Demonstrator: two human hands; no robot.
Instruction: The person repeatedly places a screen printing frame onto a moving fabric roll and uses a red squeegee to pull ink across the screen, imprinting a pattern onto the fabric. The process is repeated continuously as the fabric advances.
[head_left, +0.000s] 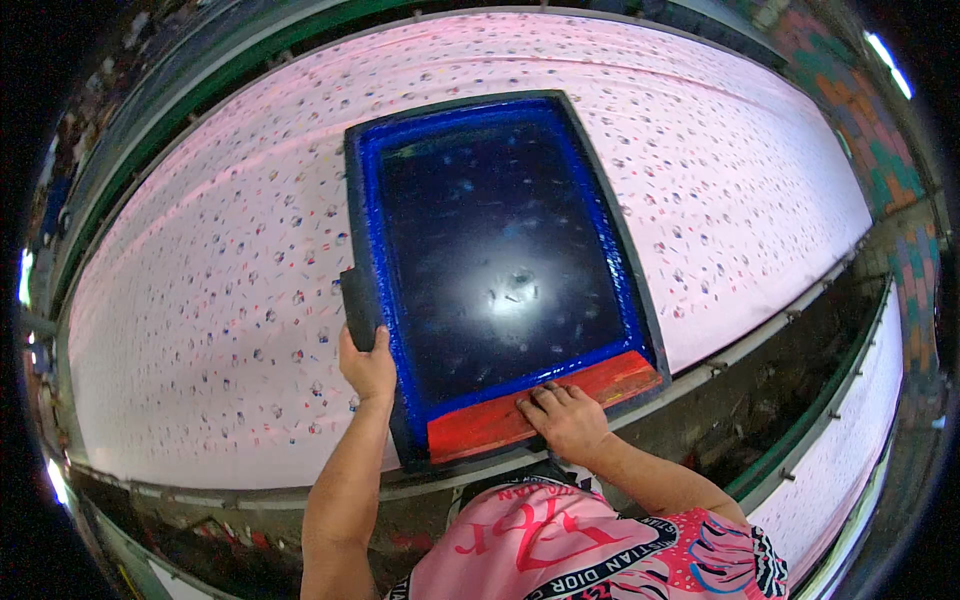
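Note:
A large screen printing frame (622, 232) lies on the printed cloth in front of me, with a dark mesh and a blue inner border. Along its near end runs a red strip (475, 425). On the left side my left hand (368, 372) is closed around the dark handle (357, 310) that sticks out from the frame. My right hand (570, 422) has its bent fingers over the red strip at the near edge; its thumb is hard to make out, and it appears to grip the frame there.
Pale pink cloth (230, 290) with small scattered motifs covers the long table. A metal rail (715, 372) edges the near side. Behind me to the right is a second cloth-covered table (835, 480). Brick-patterned floor (880, 130) shows at the far right.

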